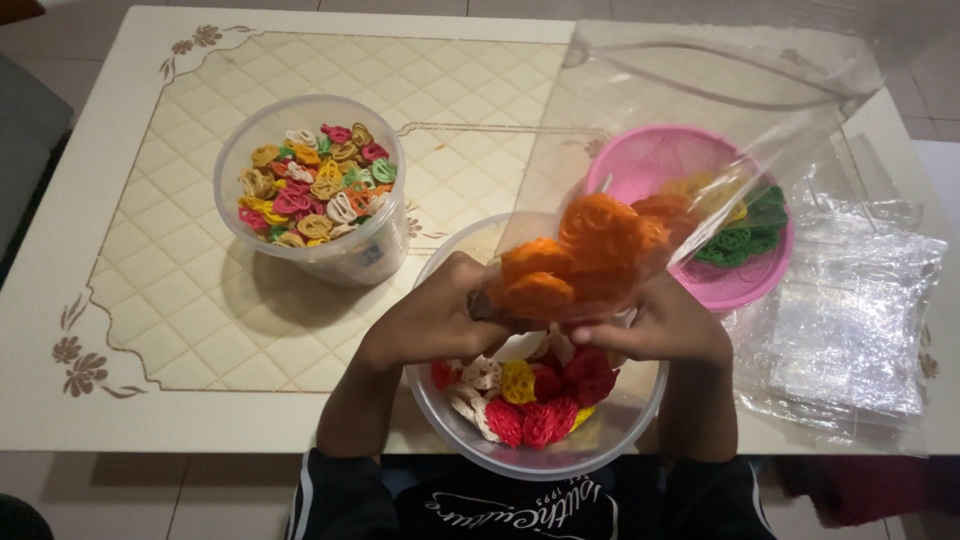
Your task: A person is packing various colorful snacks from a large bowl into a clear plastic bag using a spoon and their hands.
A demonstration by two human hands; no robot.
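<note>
Orange flower-shaped crackers [585,255] sit bunched in the bottom of a clear plastic bag [690,120], which both hands hold up over the nearest tub. The left hand [435,320] is closed around the bag's lower corner on its side, fingers curled tight on the plastic. The right hand [660,325] pinches the other lower edge of the bag, thumb and fingers pressed together on it. Directly beneath them, at the near edge of the cream patterned desk [130,330], stands a round clear plastic tub [560,455] holding red, yellow and white flower-shaped crackers [535,400]. The bag rises from the hands and leans away to the right, its open upper part reaching toward the far edge of the desk. To the right, beside the tub, lies a stack of empty clear plastic bags [850,320]. Behind the held bag and partly seen through it is a pink plastic basket [655,160] with green crackers [745,235] in it. Farther left stands a second round clear plastic tub [310,255], filled with mixed-colour crackers [315,190].
</note>
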